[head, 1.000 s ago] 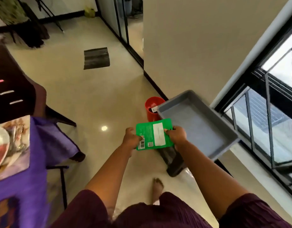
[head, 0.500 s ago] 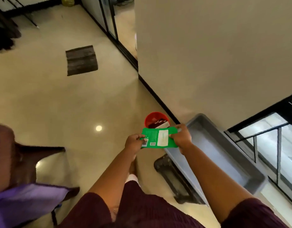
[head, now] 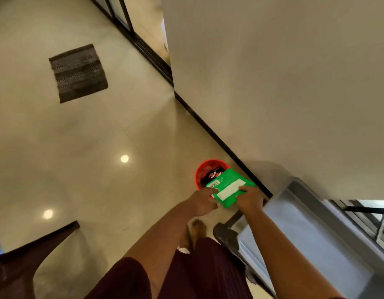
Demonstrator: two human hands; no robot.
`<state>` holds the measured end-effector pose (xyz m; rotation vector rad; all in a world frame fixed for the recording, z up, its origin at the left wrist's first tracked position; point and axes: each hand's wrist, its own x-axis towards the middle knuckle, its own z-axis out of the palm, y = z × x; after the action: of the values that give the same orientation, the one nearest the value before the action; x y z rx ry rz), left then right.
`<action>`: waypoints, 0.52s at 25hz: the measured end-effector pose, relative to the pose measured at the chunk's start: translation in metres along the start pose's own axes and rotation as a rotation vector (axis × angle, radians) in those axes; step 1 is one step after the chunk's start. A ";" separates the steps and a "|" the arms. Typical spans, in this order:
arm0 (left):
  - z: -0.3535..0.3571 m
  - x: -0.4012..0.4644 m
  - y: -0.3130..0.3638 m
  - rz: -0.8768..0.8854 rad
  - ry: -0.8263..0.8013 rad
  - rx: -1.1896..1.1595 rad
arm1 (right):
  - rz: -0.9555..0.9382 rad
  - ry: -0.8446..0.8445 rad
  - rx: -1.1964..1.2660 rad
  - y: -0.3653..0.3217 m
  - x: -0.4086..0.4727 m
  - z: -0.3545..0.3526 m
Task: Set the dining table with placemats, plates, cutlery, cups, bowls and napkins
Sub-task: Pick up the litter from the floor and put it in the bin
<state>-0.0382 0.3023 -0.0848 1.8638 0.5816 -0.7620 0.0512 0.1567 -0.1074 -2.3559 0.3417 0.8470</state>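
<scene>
Both hands outstretched, fingers pinching

The green packet hides part of the red bin, and its label print is too blurred to read.

Green packet: a white rectangular label is showing across its face, but its print is blurring and no words can be read.
Barcode: a small white barcode patch is sitting at the packet's far left corner; its digits are too small to read.
Red bin: a dark wrapper is lying inside, showing a red and white logo that is too blurred to read.
Readable text: none.
</scene>
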 end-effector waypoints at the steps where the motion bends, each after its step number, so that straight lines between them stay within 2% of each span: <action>1: 0.006 0.018 -0.007 -0.007 -0.014 0.001 | -0.004 0.002 -0.010 0.000 0.017 0.013; 5: 0.029 0.088 -0.043 -0.035 -0.001 -0.045 | -0.024 -0.046 -0.102 0.008 0.089 0.072; 8: 0.037 0.125 -0.073 -0.076 0.037 -0.084 | 0.029 -0.080 -0.110 0.024 0.134 0.103; 11: 0.029 0.140 -0.093 -0.095 0.090 -0.083 | 0.035 -0.130 -0.122 0.032 0.157 0.114; 13: 0.019 0.135 -0.101 -0.108 0.069 -0.044 | 0.040 -0.145 -0.156 0.032 0.151 0.107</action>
<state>-0.0195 0.3308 -0.2505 1.8356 0.7424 -0.7515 0.1005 0.1929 -0.2848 -2.4192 0.2714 1.0926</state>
